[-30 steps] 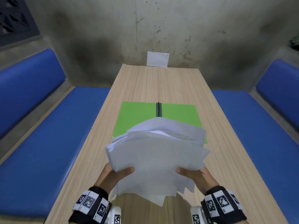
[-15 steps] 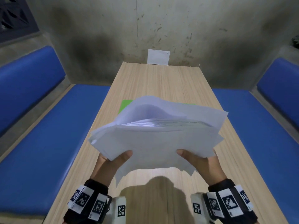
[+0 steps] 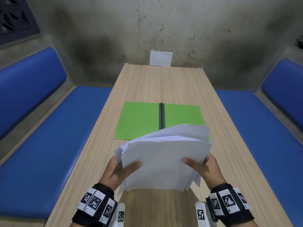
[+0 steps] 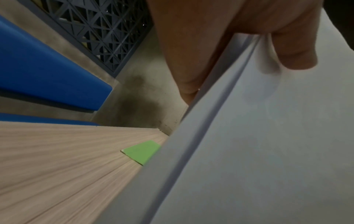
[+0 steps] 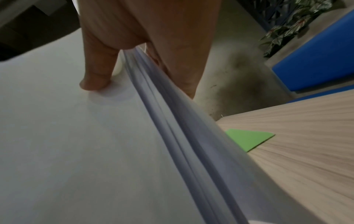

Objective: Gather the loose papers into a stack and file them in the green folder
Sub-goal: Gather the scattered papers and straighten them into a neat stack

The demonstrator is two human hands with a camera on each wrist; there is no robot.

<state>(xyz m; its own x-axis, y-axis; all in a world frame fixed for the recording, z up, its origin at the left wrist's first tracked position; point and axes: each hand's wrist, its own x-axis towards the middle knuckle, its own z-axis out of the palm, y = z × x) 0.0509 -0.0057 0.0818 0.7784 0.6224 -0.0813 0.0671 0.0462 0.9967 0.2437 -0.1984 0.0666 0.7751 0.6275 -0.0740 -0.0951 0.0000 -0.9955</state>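
While the green folder (image 3: 139, 122) lies open on the bench (image 3: 147, 82), left hand (image 3: 117, 172) and right hand (image 3: 208, 171) clamp fingers and thumbs on the paper stack (image 3: 162, 159) above it

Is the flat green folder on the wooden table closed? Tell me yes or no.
No: the flat green folder lies open on the light wooden table, both covers spread either side of its dark spine.

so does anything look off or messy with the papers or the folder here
The stack of papers, gripped by the left hand and right hand, is not squared: sheets fan out at the far edge and corners stick out at the near edge. The green folder lies open and flat on the table, nothing odd there.
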